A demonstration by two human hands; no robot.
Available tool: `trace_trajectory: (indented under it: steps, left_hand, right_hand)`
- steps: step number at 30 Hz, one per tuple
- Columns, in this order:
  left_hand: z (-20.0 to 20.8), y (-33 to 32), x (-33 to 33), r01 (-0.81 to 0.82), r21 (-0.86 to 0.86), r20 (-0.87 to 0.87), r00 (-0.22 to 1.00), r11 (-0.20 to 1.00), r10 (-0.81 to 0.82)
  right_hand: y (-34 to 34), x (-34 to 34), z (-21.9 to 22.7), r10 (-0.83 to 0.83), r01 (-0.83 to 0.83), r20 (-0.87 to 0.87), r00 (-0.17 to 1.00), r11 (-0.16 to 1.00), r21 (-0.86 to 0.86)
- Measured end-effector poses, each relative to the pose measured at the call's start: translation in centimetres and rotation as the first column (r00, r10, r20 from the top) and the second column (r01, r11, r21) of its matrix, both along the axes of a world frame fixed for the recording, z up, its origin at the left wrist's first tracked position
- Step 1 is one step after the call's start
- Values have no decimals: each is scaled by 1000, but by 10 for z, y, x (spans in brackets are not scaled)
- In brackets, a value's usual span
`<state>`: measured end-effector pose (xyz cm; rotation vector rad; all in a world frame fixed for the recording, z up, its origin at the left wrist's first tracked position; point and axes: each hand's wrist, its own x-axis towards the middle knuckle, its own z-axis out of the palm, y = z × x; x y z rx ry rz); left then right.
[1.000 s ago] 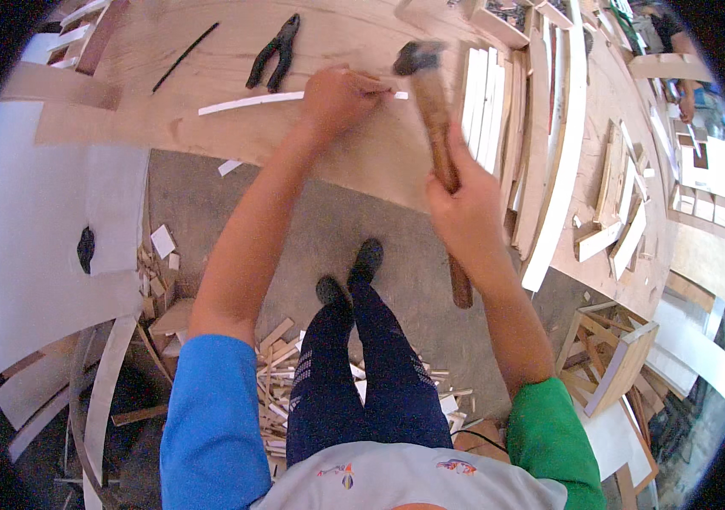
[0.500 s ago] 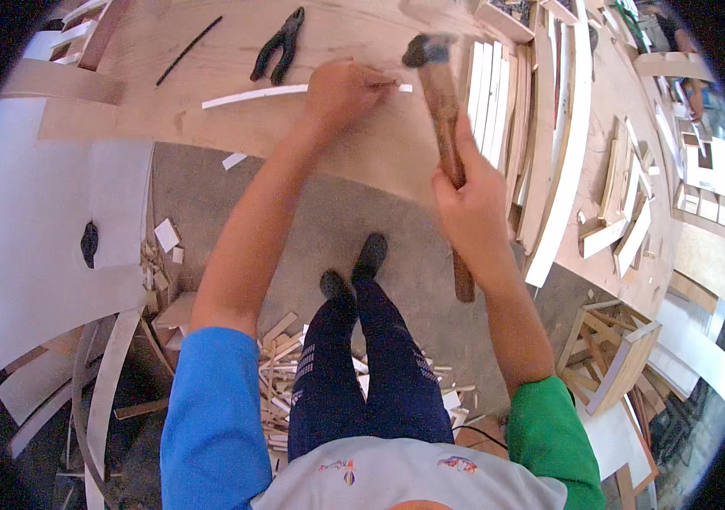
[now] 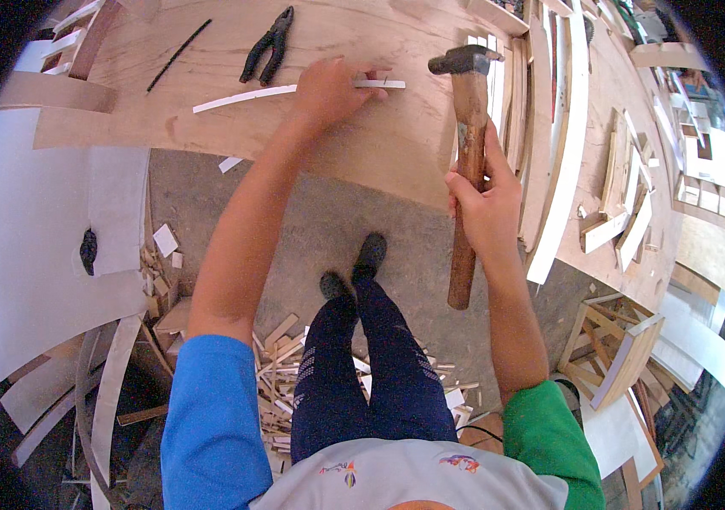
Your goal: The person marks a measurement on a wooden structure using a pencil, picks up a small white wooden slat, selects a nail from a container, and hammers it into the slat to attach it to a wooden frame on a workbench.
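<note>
My left hand (image 3: 332, 92) is closed around a thin white wooden strip (image 3: 247, 99) lying on the plywood table. The strip's right end sticks out past my fingertips, and a tiny thin dark piece, perhaps a nail, shows at it. In my right hand (image 3: 488, 204) is a hammer (image 3: 470, 106), gripped by the middle of its wooden handle. Its dark metal head is raised to the right of the strip's end, apart from it. Beyond the strip lie black-handled pliers (image 3: 267, 47) and a thin black rod (image 3: 179, 55).
Long wooden and white strips (image 3: 562, 144) are stacked along the table's right side, with short offcuts (image 3: 622, 191) farther right. A wooden frame (image 3: 613, 353) stands at the lower right. Scrap wood (image 3: 277, 365) is heaped around my legs. A white panel (image 3: 56, 229) is at left.
The hammer has shifted right, away from the strip's end, and its head is no longer blurred. My left fingers have moved slightly, showing more of the strip's right end.
</note>
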<state>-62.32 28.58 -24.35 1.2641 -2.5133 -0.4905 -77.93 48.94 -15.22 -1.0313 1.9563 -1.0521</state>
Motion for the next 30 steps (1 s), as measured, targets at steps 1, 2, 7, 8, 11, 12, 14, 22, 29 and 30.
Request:
trace_trajectory:
  steps: [1, 2, 7, 8, 11, 12, 14, 22, 29, 30]
  left_hand:
    - [1, -1, 1, 22, 41, -40, 999, 999, -20]
    - [2, -3, 1, 45, 81, -80, 996, 996, -38]
    - [7, -7, 6, 122, 216, -298, 953, 969, -53]
    - [3, -8, 7, 120, 236, -329, 944, 964, -37]
    - [-4, -14, 6, 146, 255, -362, 931, 956, -46]
    - [-1, -13, 5, 160, 254, -364, 930, 954, -59]
    - [2, -9, 3, 126, 267, -310, 950, 955, -39]
    - [5, -6, 1, 71, 236, -229, 973, 969, -16]
    - [4, -4, -2, -20, 200, -204, 977, 980, 62]
    - [3, -4, -4, -34, 175, -196, 978, 984, 69]
  right_hand:
    - [2, -3, -5, 3, -3, -3, 1000, 1000, 5]
    - [4, -5, -10, 7, -7, -7, 1000, 1000, 10]
    - [11, -6, -20, 27, -26, -11, 1000, 1000, 11]
    - [11, -5, -19, 26, -26, -3, 1000, 999, 36]
    - [8, -1, -13, 59, -60, -59, 997, 998, -17]
    - [7, -1, -12, 73, -75, -81, 994, 997, -21]
    - [1, -1, -11, 102, -106, -124, 987, 994, -28]
    - [-11, -3, -22, 117, -121, -128, 985, 992, -19]
    - [-12, 5, -11, 187, -194, -164, 969, 980, -31]
    - [-13, 6, -8, 198, -207, -177, 964, 978, -30]
